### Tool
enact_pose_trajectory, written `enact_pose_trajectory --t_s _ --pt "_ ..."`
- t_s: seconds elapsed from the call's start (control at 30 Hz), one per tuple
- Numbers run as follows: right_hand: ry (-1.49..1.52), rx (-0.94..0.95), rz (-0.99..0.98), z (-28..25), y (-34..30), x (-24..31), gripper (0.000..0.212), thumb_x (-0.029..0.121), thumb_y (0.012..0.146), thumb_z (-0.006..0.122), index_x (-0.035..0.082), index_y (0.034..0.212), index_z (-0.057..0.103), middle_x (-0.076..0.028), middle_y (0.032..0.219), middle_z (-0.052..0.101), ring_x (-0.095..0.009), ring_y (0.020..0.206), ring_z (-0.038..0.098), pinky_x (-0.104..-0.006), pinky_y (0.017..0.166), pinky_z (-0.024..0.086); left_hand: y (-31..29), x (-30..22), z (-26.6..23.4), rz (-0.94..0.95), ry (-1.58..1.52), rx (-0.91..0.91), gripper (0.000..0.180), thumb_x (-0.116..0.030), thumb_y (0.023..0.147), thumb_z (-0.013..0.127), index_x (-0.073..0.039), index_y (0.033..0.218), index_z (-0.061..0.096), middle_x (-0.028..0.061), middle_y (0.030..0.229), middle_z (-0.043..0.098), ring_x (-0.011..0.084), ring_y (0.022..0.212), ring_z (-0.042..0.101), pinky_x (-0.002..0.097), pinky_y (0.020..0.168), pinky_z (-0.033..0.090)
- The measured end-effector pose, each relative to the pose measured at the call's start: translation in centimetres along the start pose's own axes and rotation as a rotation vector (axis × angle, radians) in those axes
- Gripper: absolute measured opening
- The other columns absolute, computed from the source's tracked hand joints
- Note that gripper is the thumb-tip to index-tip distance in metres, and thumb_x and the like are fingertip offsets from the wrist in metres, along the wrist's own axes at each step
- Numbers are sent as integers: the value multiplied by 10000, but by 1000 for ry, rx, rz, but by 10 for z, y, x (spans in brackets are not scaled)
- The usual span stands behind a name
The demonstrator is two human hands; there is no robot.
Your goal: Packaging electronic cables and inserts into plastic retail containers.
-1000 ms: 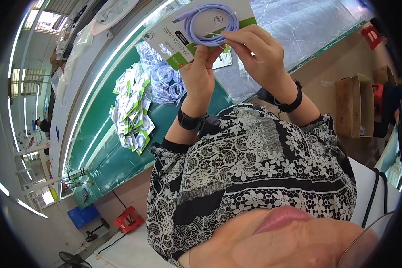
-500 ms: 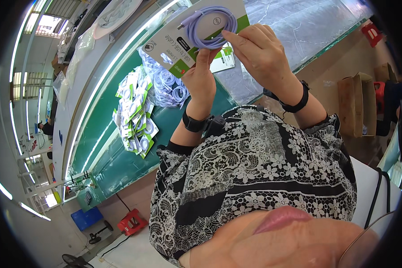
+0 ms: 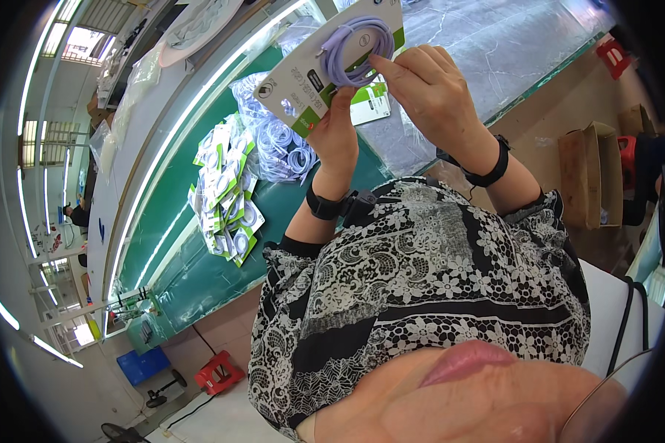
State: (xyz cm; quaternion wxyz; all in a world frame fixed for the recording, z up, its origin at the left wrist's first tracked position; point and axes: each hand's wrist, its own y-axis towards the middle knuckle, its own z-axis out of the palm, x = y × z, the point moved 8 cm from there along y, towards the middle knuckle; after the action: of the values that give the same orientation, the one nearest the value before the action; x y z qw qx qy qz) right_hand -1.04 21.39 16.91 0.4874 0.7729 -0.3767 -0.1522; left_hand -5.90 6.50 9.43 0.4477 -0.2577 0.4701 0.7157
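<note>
My left hand (image 3: 334,133) grips the lower edge of a white and green packaging card (image 3: 292,77), thumb in front. A coiled lavender cable (image 3: 332,55) lies against the card's face, one plug pointing left. My right hand (image 3: 432,85) is closed, its index fingertip and thumb pinched at the coil's right side. What sits between those fingertips is too small to make out. Beneath the held card, another card (image 3: 373,107) lies on the table. To the left are a heap of carded cables (image 3: 225,188) and a clear bag of loose coiled cables (image 3: 277,148).
The table has a green top (image 3: 192,277) and a grey marbled sheet (image 3: 488,44) on its right. Cardboard boxes (image 3: 591,177) stand on the floor at right. A red stool (image 3: 219,372) and a blue bin (image 3: 142,362) are at lower left. Another person (image 3: 75,214) is far left.
The card has shifted slightly right and turned more edge-on, carried by my left hand. My right fingers stay at the coil's right side.
</note>
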Motion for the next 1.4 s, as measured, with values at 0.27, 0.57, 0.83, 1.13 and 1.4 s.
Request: enact_pose_trajectory --t_s 0.27,0.57,0.83,1.13,1.4 --pt "73 9 30 -1 -7 3 252 24 725 625 9 976 636 -61 798 548 -215 757 568 -332 690 451 -11 -48 30 651 729 227 240 -7 786 691 34 1004 600 170 954 642 271 860 666 331 749 553" --pt "323 -130 214 -5 -17 -10 149 -37 740 649 -4 854 560 -108 787 557 -282 672 566 -347 579 469 -25 -60 37 869 713 349 344 -15 720 713 4 1046 604 175 977 629 340 910 661 367 744 567" --pt "480 -155 369 -5 -34 -52 92 2 861 592 0 949 622 -55 868 639 -107 739 599 -235 640 475 -10 -7 -11 -17 329 116 185 -78 892 601 26 1046 609 110 1029 639 225 889 653 349 778 554" --pt "878 -6 596 62 -57 -55 337 61 794 700 -5 1103 580 -81 1030 635 -147 931 589 -292 786 495 -25 13 4 -383 -226 159 249 -107 950 518 16 1165 533 115 1082 619 228 930 649 395 825 571" --pt "748 -64 343 68 -63 -39 247 22 816 639 -7 1056 588 -98 982 638 -186 888 611 -308 755 507 -31 18 -3 -395 -247 121 242 -101 953 505 13 1165 535 111 1083 621 232 949 645 403 821 570"
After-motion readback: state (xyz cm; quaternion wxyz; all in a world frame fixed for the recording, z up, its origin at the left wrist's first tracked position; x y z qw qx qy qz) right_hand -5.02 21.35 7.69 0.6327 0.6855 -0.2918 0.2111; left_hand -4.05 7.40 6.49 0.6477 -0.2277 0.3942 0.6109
